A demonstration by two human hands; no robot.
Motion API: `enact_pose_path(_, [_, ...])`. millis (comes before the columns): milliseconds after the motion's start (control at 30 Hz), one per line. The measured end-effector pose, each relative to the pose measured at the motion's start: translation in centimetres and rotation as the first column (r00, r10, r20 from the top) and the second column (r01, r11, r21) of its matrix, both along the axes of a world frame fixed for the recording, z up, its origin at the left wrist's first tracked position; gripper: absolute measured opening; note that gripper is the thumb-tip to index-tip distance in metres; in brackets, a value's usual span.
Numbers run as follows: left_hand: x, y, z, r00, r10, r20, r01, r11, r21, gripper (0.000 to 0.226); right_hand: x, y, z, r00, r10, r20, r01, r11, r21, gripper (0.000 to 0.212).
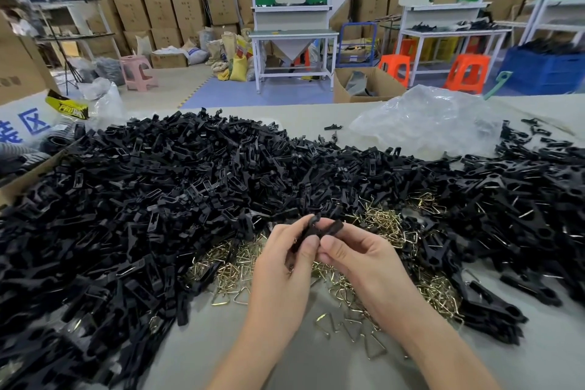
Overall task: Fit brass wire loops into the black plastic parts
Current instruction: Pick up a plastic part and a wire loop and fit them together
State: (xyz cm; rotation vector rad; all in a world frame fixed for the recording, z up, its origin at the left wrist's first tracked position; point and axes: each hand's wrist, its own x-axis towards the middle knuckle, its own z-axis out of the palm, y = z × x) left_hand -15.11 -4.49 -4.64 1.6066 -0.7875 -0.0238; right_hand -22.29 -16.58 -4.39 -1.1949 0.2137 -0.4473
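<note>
My left hand (285,266) and my right hand (357,258) meet at the middle of the table, both pinching one black plastic part (321,228) between thumbs and fingers. The part is held above a heap of brass wire loops (234,272) that spreads under and around both hands. A large pile of black plastic parts (152,199) covers the left and far side of the table. Another pile of black parts (519,209) lies to the right. I cannot tell whether a loop sits in the held part.
A crumpled clear plastic bag (424,120) lies at the far right of the grey table (285,358). A cardboard box (19,66) stands at the far left. Loose brass loops (373,345) lie near the front. Workbenches, stools and stacked cartons fill the room behind.
</note>
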Motion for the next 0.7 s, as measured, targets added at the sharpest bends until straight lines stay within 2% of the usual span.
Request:
enact_pose_path(133, [-0.02, -0.10, 0.03, 0.982, 0.009, -0.190, -0.027, 0.996, -0.089, 0.031, -0.02, -0.12, 0.02, 1.000, -0.028, 0.003, 0.028, 1.000, 0.006, 0.036])
enact_pose_path(367, [-0.04, 0.12, 0.38, 0.983, 0.037, -0.181, -0.064, 0.987, -0.144, 0.012, -0.08, -0.25, 0.26, 0.996, -0.090, -0.026, 0.090, 0.996, 0.002, 0.039])
enact_pose_path(500, [0.12, 0.35, 0.56, 0.981, 0.044, -0.187, -0.074, 0.985, -0.157, 0.015, -0.12, -0.32, 0.14, 0.995, -0.103, -0.019, 0.103, 0.995, 0.011, 0.039])
enact_pose_path(700, [0.19, 0.48, 0.76, 0.980, -0.041, -0.197, 0.016, 0.992, -0.126, 0.020, -0.07, -0.32, 0.16, 0.991, -0.131, -0.002, 0.131, 0.991, 0.034, 0.040])
